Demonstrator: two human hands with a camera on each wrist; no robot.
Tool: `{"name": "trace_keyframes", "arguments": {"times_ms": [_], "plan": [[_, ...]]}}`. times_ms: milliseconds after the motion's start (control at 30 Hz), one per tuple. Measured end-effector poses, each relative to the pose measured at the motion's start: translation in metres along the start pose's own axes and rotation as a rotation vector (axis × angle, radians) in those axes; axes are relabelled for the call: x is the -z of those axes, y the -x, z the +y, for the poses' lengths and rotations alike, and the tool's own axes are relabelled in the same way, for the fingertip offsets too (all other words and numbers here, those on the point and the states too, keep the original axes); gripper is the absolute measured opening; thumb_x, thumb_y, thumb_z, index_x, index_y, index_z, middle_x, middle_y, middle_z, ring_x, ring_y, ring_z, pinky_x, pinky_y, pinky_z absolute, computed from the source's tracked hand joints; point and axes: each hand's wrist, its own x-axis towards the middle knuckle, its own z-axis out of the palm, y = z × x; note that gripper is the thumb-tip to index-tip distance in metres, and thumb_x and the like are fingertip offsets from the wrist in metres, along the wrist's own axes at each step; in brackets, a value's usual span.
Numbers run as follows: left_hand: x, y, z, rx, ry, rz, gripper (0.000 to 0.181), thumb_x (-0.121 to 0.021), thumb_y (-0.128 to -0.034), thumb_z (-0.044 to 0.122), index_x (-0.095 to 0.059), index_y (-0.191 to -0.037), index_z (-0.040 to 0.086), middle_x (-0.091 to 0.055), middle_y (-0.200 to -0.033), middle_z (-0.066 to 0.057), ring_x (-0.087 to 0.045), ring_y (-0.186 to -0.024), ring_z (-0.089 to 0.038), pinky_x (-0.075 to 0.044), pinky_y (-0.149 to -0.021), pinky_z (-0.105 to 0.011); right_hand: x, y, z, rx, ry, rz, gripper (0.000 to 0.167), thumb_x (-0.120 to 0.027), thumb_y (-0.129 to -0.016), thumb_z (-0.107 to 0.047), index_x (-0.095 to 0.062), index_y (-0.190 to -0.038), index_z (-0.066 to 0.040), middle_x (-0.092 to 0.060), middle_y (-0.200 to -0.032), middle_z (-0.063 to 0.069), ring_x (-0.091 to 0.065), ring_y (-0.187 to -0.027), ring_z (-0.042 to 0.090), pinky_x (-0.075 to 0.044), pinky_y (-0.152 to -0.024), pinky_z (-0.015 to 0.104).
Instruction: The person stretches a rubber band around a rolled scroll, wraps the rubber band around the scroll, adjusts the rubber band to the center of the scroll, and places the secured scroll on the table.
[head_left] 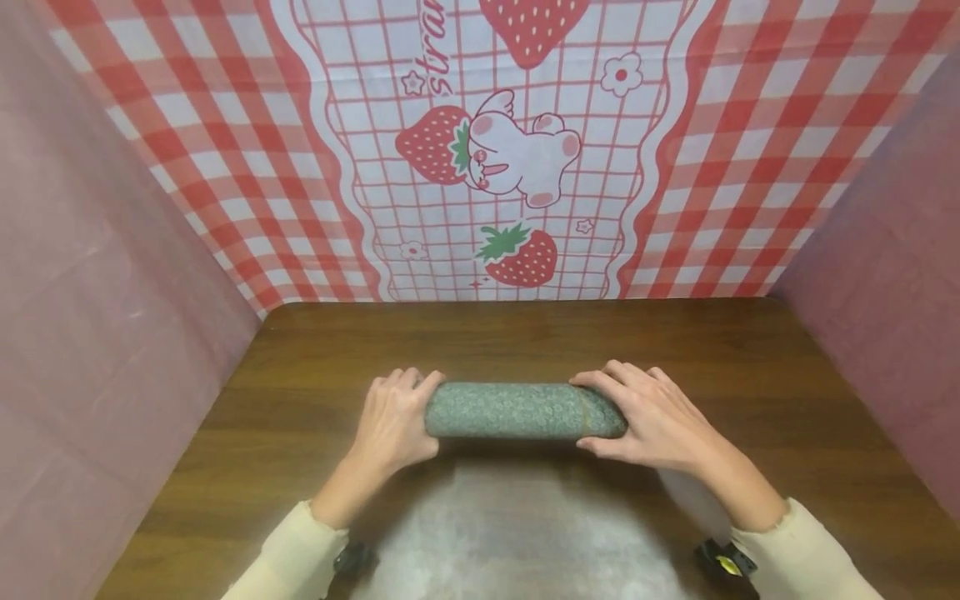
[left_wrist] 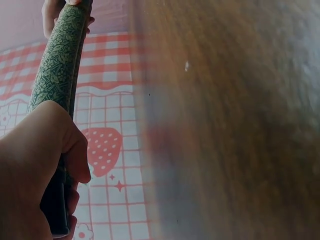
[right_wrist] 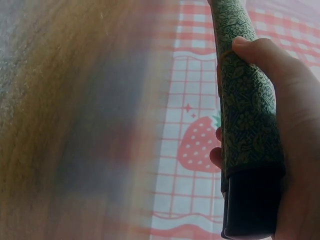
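Note:
A long green roll-like object (head_left: 510, 410) with a fine leaf-and-flower pattern is held level above the brown wooden table (head_left: 315, 350). My left hand (head_left: 393, 417) grips its left end. At the other end my right hand (head_left: 645, 412) grips it, thumb on the near side and fingers over the far side. In the right wrist view, a black end part (right_wrist: 254, 200) shows below the patterned surface (right_wrist: 247, 110), and a thin orange-brown line crosses near my thumb. The left wrist view shows a dark end too, partly covered by my palm. What kind of thing it is I cannot tell.
Behind the table hangs a red-and-white checked cloth (head_left: 255, 150) printed with strawberries. Pinkish sheets hang at the left (head_left: 97, 292) and right (head_left: 892, 275). Dark wrist devices (head_left: 726, 558) sit under the cream sleeves (head_left: 810, 554). A pale glare lies on the tabletop.

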Motion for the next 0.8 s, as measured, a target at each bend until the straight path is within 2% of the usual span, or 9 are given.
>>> {"name": "trace_keyframes", "arguments": {"times_ms": [267, 633, 800], "plan": [[0.0026, -0.0034, 0.0012, 0.004, -0.002, 0.014, 0.073, -0.093, -0.0492, 0.017, -0.075, -0.12, 0.016, -0.074, -0.091, -0.006, -0.067, -0.079, -0.027, -0.06, -0.072, -0.045, 0.0076, -0.0008, 0.0018, -0.03, -0.056, -0.032, 0.073, -0.096, -0.075, -0.05, -0.069, -0.138, -0.025, -0.076, -0.121, -0.006, -0.069, -0.106, 0.012, -0.047, -0.083, 0.035], [0.0058, -0.0043, 0.0014, 0.016, -0.007, -0.002, 0.075, -0.093, -0.0484, 0.016, -0.075, -0.121, 0.016, -0.076, -0.092, -0.007, -0.069, -0.082, -0.028, -0.061, -0.073, -0.045, 0.0028, -0.0015, -0.0008, -0.019, -0.025, 0.013, 0.068, -0.093, -0.077, -0.056, -0.073, -0.138, -0.033, -0.074, -0.113, -0.007, -0.065, -0.091, 0.008, -0.042, -0.079, 0.031], [0.0062, -0.0055, 0.0014, 0.01, -0.007, 0.004, 0.073, -0.091, -0.0485, 0.015, -0.075, -0.12, 0.016, -0.076, -0.092, -0.006, -0.068, -0.08, -0.027, -0.061, -0.072, -0.044, 0.0034, -0.0005, 0.0001, -0.039, -0.032, 0.01, 0.071, -0.094, -0.077, -0.056, -0.071, -0.139, -0.03, -0.076, -0.117, -0.006, -0.069, -0.098, 0.012, -0.046, -0.081, 0.034]]}}
